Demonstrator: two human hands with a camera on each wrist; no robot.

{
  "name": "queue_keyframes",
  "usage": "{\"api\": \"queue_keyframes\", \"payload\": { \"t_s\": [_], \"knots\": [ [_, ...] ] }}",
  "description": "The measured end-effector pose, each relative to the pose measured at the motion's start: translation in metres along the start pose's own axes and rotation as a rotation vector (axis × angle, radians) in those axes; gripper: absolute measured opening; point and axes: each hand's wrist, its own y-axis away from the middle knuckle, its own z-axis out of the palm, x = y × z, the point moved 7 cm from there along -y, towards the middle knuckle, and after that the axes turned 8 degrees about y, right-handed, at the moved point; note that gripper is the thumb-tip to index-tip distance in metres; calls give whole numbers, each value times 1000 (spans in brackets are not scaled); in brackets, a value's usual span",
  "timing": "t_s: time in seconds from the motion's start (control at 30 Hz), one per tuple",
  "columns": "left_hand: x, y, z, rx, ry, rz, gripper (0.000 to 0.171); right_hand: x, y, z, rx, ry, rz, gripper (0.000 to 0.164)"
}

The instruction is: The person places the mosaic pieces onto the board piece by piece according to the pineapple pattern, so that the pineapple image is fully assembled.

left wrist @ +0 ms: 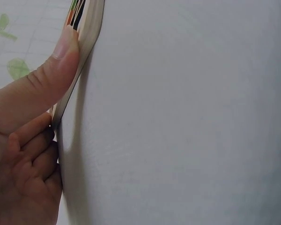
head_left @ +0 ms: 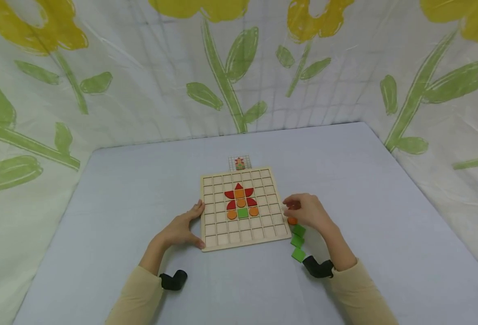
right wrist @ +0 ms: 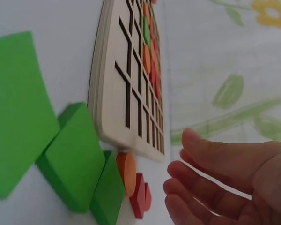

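My left hand point(head_left: 182, 228) rests against the left edge of a wooden grid board point(head_left: 222, 237), thumb at the near corner, fingers farther up. In the left wrist view the thumb point(left wrist: 61, 65) lies along the board's rim. On the board lies a figure of red pieces point(head_left: 249, 192), an orange square point(head_left: 239, 194), orange discs point(head_left: 253, 211) and a green square point(head_left: 242, 212). Beside the right edge my right hand point(head_left: 308, 211) hovers with loosely bent fingers and nothing between them. Below it are red pieces point(right wrist: 139, 196) and an orange disc point(right wrist: 127, 173).
Three loose green squares point(head_left: 297, 255) lie in a line on the table right of the board. A small pattern card point(head_left: 239, 163) lies behind the board's far edge. The white table point(head_left: 149, 180) ends at a cloth point(head_left: 141, 90) printed with flowers.
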Motion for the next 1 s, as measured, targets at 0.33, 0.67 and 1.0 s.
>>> {"api": "queue_keyframes", "payload": {
  "t_s": [0.33, 0.67, 1.0],
  "knots": [
    [-1, 0, 0, 1, 6, 0, 117, 32, 29, -6, -61, -41, 8, 16],
    [0, 0, 0, -1, 15, 7, 117, 25, 66, 12, -157, -29, 27, 19],
    [-1, 0, 0, -1, 0, 3, 117, 11, 76, 31, -123, 162, 141, 37]
  ]
}}
